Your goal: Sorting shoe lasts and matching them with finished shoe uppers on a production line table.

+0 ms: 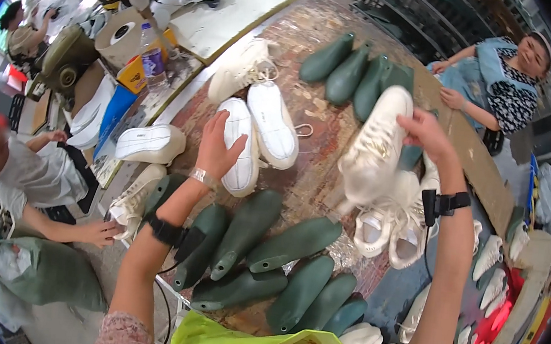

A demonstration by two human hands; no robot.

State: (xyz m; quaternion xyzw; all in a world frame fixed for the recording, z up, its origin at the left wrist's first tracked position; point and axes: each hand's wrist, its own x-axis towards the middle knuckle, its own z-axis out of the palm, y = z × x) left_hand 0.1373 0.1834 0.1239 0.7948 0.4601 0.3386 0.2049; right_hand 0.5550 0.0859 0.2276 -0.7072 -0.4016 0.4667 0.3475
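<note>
My right hand point(429, 133) grips one end of a cream lace-up sneaker point(380, 133), holding it tilted above the table; its lower end is blurred. My left hand point(219, 145) has its fingers apart at the edge of an upturned sneaker with a white sole point(241, 163). Another upturned sneaker point(273, 121) lies against that one, and a cream sneaker point(239, 73) rests behind them. Below the held sneaker stand cream sneakers with loose laces point(377, 230). Several dark green shoe lasts point(248, 233) lie nearest me.
More green lasts point(344, 74) stand at the table's point(305, 148) far side. One upturned sneaker point(150, 143) lies at its left edge. A bottle point(154, 59) stands on the left bench. Co-workers sit at left point(37, 172) and far right point(496, 85). Shoes fill a rack point(493, 292) at right.
</note>
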